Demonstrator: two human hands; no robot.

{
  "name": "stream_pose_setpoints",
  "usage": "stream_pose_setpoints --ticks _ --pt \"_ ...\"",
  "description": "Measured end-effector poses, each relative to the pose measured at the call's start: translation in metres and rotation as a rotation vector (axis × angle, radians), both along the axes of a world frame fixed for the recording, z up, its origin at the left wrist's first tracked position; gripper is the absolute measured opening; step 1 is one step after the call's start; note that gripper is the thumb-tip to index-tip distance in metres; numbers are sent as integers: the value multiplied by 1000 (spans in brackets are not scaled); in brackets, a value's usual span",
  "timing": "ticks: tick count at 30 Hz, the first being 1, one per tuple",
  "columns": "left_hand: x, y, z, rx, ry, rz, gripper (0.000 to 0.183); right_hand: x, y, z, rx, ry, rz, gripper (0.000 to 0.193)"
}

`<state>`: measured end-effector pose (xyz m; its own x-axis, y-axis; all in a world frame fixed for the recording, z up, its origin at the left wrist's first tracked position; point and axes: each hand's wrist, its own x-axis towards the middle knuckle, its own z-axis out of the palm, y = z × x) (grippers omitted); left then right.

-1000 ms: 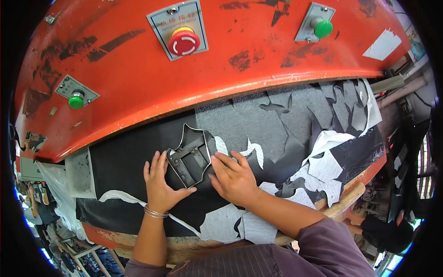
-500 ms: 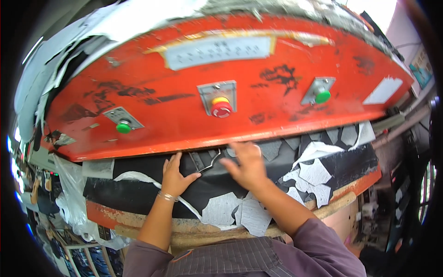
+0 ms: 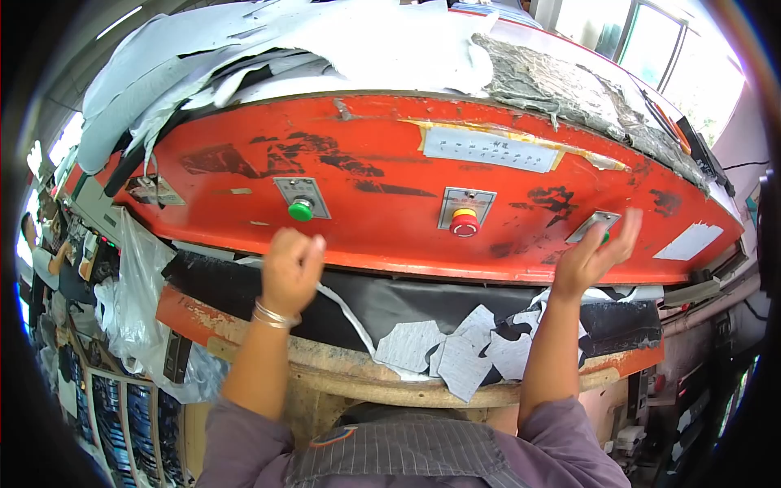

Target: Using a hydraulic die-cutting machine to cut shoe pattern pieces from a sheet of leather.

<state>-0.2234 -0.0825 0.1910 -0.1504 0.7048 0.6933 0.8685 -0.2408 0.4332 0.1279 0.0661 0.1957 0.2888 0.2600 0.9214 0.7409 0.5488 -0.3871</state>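
My left hand (image 3: 291,271) is raised in front of the red machine front (image 3: 382,163), its fingers curled into a fist with nothing showing in them. Just above it sits a round green push button (image 3: 300,210) on a metal plate; hand and button look apart. My right hand (image 3: 595,254) is lifted with fingers stretched, partly covering the other green button (image 3: 605,236); I cannot tell whether it touches. Between the two hands is a red emergency stop knob (image 3: 464,224) with a yellow collar. Black sheet material (image 3: 390,305) lies below, running under the red front.
Grey-white cut pieces (image 3: 411,346) lie on the near part of the bed, beside a white strip (image 3: 346,309). A worn wooden rail (image 3: 390,390) runs along the front. Pale sheets (image 3: 325,49) are heaped on top. A clear plastic bag (image 3: 138,301) hangs at left; a person (image 3: 45,260) is beyond.
Both hands have left the black sheet and risen to the two green buttons, left hand curling. The metal cutting die that was between them is now out of sight. The view has shifted.
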Motion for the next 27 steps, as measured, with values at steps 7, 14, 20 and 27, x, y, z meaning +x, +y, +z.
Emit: stream_pose_setpoints --ticks 7,14,20,27 --pt "39 -130 -94 -648 -112 -255 23 -73 -190 -84 -842 -772 1005 43" --pt "56 -160 -118 -479 -13 -126 16 -115 -246 -119 -944 -968 796 38" --pt "46 -150 -115 -521 -28 -187 15 -118 -239 -112 -995 -986 760 36" --pt "2 -96 -109 -1026 -542 -509 28 -155 -139 -76 -1297 -676 676 54"
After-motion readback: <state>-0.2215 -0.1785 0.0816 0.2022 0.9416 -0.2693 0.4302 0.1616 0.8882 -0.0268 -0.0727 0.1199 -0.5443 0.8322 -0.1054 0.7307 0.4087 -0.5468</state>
